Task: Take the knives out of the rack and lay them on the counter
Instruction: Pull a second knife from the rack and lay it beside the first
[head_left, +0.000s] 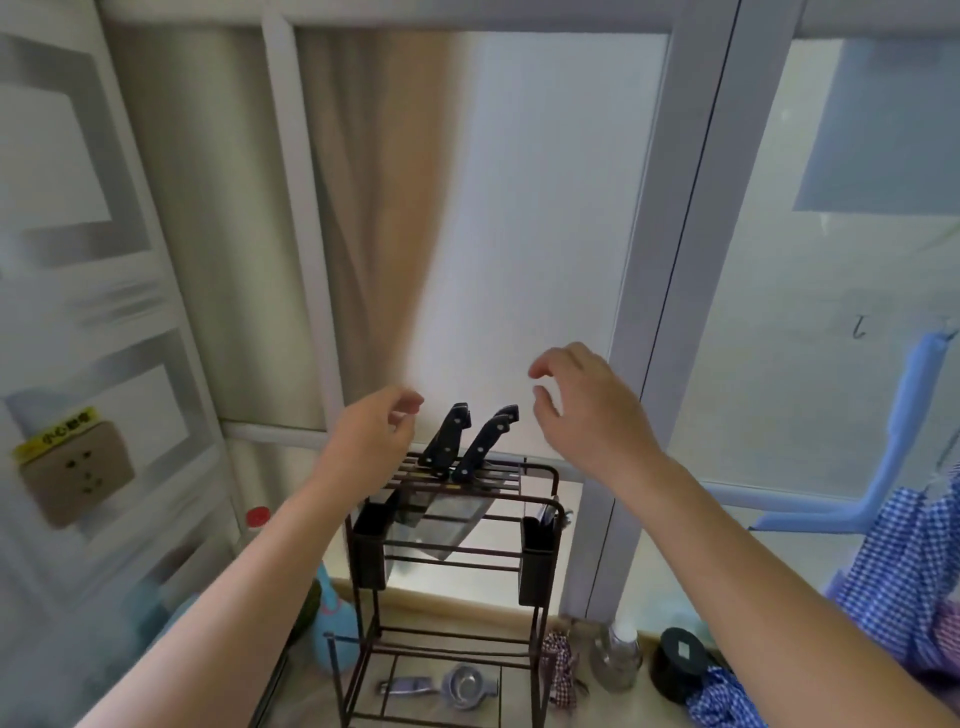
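Item: knife rack (452, 519), dark wire frame, standing on the counter (519, 631) before a frosted window (545, 234).

Contents: two knives, black riveted handles, blades down through the top slots. Left knife (445, 435) and right knife (485, 439) sit side by side, nearly touching; both handles lean up and to the right, so each long axis runs steeply from lower left to upper right. Broad blades show through the bars below. Neither knife is out yet.

Hands: our left hand (371, 441) hovers just beside the left knife's handle, to its left, fingers loosely curled, holding nothing. Our right hand (587, 410) is spread wide, above and to the right of the right knife, near but not touching, also holding nothing. The left hand is the nearer to a handle. We judge that a pull should follow the handles' lean, up and rightward, to clear the slots.

Surface: pale counter, crowded at the rack's foot. A small metal strainer (467, 683) lies beneath the rack; a clear bottle (618, 657) and a dark round lid (678, 660) stand to the right; blue checked cloth (904, 587) hangs at far right. Free laying space looks scant.

Room: wall socket (78, 475) at left, curtain (374, 234) behind the glass.
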